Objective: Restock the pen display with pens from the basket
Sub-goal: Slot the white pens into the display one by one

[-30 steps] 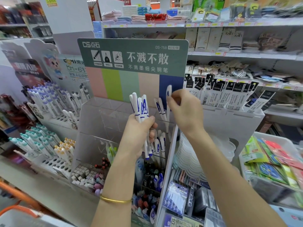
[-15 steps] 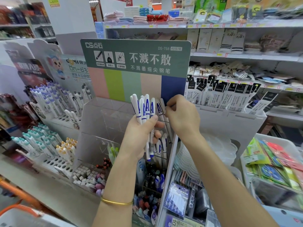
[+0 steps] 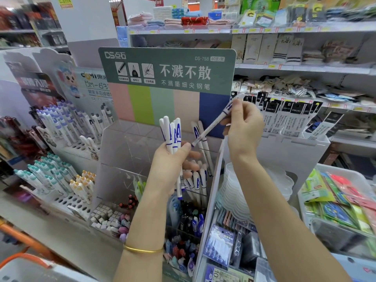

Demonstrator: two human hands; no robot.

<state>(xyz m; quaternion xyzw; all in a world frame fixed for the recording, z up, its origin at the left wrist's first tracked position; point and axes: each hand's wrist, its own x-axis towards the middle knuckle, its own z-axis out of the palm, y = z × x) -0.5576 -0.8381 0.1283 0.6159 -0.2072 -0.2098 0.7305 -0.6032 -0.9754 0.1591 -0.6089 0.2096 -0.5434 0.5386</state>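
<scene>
Pen (image 3: 212,126) is pinched in the right hand (image 3: 243,127), thumb and fingers closed round its upper half by the blue-printed cap. I see it tilted, cap up to the right and blue tip down to the left, just beside the left thumb; whether they touch I can't tell. The left hand (image 3: 168,165) is wrapped round a bunch (image 3: 172,133) of the same white-and-blue pens, held upright with caps on top and tips poking out below the palm. Both hands are up in front of the right side of the clear display (image 3: 122,151). Behind the fingers I've got two pens (image 3: 195,130) leaning in the upper tier, and a few more (image 3: 196,180) standing in the tier below. A green header (image 3: 166,68) with pastel stripes under it rises behind. There's a gold bangle (image 3: 142,250) on the left wrist. The basket (image 3: 30,269), white with an orange handle, just peeks in at the bottom left corner.
</scene>
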